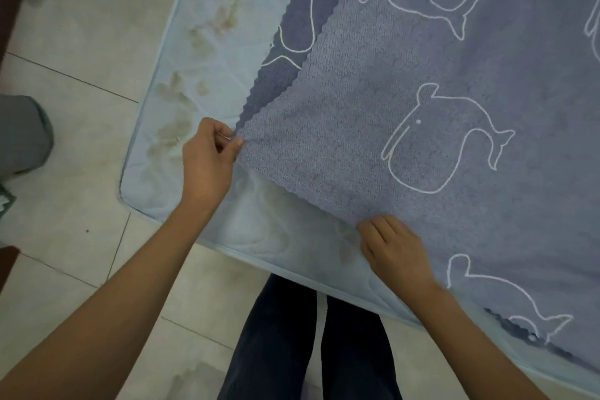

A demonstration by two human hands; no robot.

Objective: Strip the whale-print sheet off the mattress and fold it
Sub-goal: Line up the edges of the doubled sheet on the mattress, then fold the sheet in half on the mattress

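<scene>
Left hand (207,156) pinches fuzzy whale-print sheet (373,101) by scalloped corner; right hand (397,252) grips its edge

The sheet (422,75) lay on the mattress (201,42), drawn back from the mattress's near-left corner, both the left hand (207,162) and right hand (396,250) over the mattress at the sheet's edge, legs (308,334) before the mattress.

Pale tiled floor (81,52), a grey bin (22,135) at left.
</scene>
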